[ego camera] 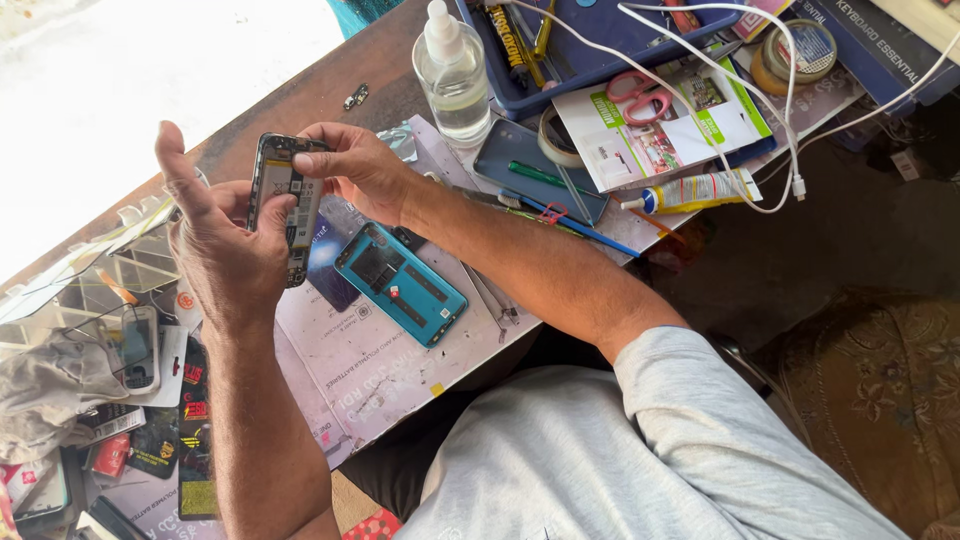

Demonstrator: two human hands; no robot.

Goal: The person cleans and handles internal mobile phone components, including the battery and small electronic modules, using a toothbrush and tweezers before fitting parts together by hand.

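Both my hands hold an opened phone body (285, 190) with its circuit board showing, raised a little above the workbench. My left hand (215, 245) cradles it from below, thumb pointing up. My right hand (355, 165) pinches its upper edge with fingertips. Just below the hands lies a teal phone back cover (400, 283), inner side up, on a printed paper sheet (370, 365). A dark phone panel (330, 265) lies partly under it.
A clear liquid bottle (453, 75) stands behind the hands. A blue tray (590, 45), pink scissors (640, 92), glue tube (695, 190), tape roll (800, 50), white cable (790, 150), tweezers (492, 300) and a blue phone cover (525, 165) crowd the right. Glass screens and packets (120, 340) pile on the left.
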